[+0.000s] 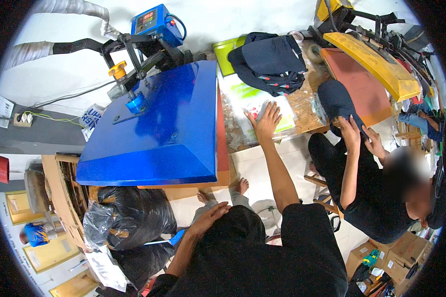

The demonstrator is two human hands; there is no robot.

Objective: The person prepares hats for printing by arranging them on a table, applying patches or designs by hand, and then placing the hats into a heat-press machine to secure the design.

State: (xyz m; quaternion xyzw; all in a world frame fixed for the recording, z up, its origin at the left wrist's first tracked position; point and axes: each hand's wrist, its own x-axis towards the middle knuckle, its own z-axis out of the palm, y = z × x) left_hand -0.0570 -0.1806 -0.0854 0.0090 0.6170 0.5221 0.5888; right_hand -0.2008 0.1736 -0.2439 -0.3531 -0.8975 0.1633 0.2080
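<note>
My right hand (266, 122) lies with fingers spread on white and lime-green printed sheets (243, 91) on the wooden table. Small red printed patches show beside its thumb. Close to my lap is my left hand (210, 219), fingers stretched out and holding nothing. Just beyond the sheets sits a stack of dark navy caps (267, 57), several with small coloured prints along the lower ones. To the left of the sheets stands a large blue heat press (158, 119), its upper plate over a reddish lower pad (222, 128).
At right, a co-worker holds a dark cap (337, 99) with both hands beside a yellow heat press (371, 62). A blue control box (156, 24) with a lit display stands behind my press. Black plastic bags (139, 215) lie at lower left, cardboard boxes (401, 255) at lower right.
</note>
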